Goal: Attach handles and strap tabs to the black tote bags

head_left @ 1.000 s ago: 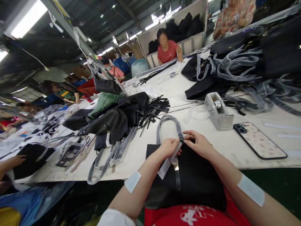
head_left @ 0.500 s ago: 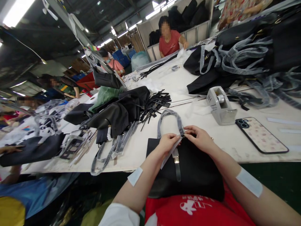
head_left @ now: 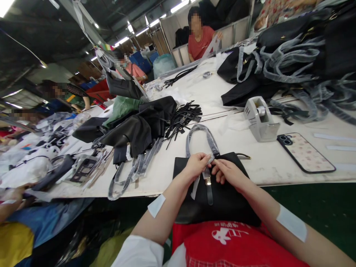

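Observation:
A black handbag [head_left: 219, 207] rests at the table's front edge against my red apron. Its handle [head_left: 199, 129] arches up, wrapped in cloudy film. Down the bag's front hangs a strap with a gold buckle [head_left: 208, 181], its upper part also wrapped. My left hand [head_left: 197, 164] is closed in a pinch on a thin whitish wrapping strip [head_left: 195, 188], whose tail dangles over the bag. Just right of it, my right hand [head_left: 226, 171] pinches the strip's upper end with thumb and forefinger, other fingers curled. The exact grip is partly hidden.
A tape dispenser [head_left: 260, 118] and a phone [head_left: 306, 152] lie to the right. Black bags [head_left: 133, 126] and a heap of black straps [head_left: 185, 118] are left of centre. More bags [head_left: 292, 48] pile up at back right. Co-workers sit around the table [head_left: 167, 178].
My right hand has moved from the handle's right base down and left, closer to my left hand. The bag's right top corner and a black zipper end now show.

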Action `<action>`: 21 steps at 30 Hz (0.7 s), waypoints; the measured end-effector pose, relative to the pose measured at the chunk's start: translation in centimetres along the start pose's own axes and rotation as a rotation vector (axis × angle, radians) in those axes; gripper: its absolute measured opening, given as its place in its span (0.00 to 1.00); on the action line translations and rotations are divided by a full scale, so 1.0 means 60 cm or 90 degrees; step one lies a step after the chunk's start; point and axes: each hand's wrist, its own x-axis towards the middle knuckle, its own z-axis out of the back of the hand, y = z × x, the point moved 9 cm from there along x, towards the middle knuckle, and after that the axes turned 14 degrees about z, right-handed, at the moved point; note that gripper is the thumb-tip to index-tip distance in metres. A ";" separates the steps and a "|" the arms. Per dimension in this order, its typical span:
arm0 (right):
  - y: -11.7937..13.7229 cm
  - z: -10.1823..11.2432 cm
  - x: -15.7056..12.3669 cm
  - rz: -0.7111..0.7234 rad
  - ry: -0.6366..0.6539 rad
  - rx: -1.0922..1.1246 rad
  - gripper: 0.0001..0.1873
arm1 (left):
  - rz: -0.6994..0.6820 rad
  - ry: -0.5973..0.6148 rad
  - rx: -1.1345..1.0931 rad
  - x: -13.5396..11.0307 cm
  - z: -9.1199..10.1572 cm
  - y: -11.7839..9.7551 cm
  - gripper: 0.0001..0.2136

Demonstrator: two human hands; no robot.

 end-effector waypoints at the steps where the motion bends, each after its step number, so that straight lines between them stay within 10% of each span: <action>1: -0.002 0.001 0.004 0.006 -0.021 0.033 0.19 | 0.000 -0.003 -0.001 -0.001 0.000 0.002 0.14; 21: -0.027 0.001 0.013 0.038 -0.142 0.069 0.17 | -0.035 -0.150 0.036 -0.012 0.026 0.013 0.06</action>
